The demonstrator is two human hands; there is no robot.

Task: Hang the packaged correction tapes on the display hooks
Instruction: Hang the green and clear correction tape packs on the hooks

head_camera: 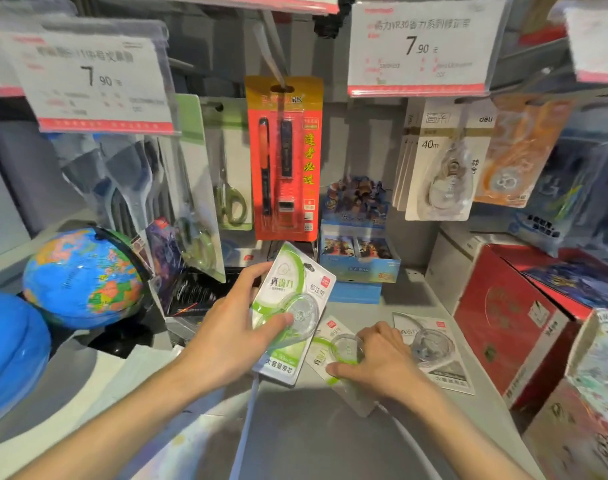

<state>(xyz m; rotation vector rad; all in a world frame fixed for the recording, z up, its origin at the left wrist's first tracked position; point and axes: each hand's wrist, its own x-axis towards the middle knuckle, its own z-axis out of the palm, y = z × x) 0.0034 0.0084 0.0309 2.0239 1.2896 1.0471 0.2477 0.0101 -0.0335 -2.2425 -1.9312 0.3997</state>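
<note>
Globe (84,277): stood at the far left of the shelf (413,299), well apart from the work and not part of it.

Left hand (226,341): its grip was closed on a green-and-white correction tape pack (295,299), thumb on the clear blister, fingers behind the card. The pack was lifted off the shelf and tilted with its top end toward the back wall, probably so the hang hole could meet a hook.

Red pen pack (284,157): hung on a hook (273,53) right above the lifted pack; whether that hook was the target could not be told.

Right hand (375,358): pressed down on a second pack (330,355) lying flat on the shelf, fingers curled about its blister, likely gathering it as the next one to hang.

Third pack (430,351): lay flat just beside the right hand, untouched and waiting.

White 40m tapes (441,168): already hung in a row under the right price tag (423,46), which suggested where correction tapes belonged.
</note>
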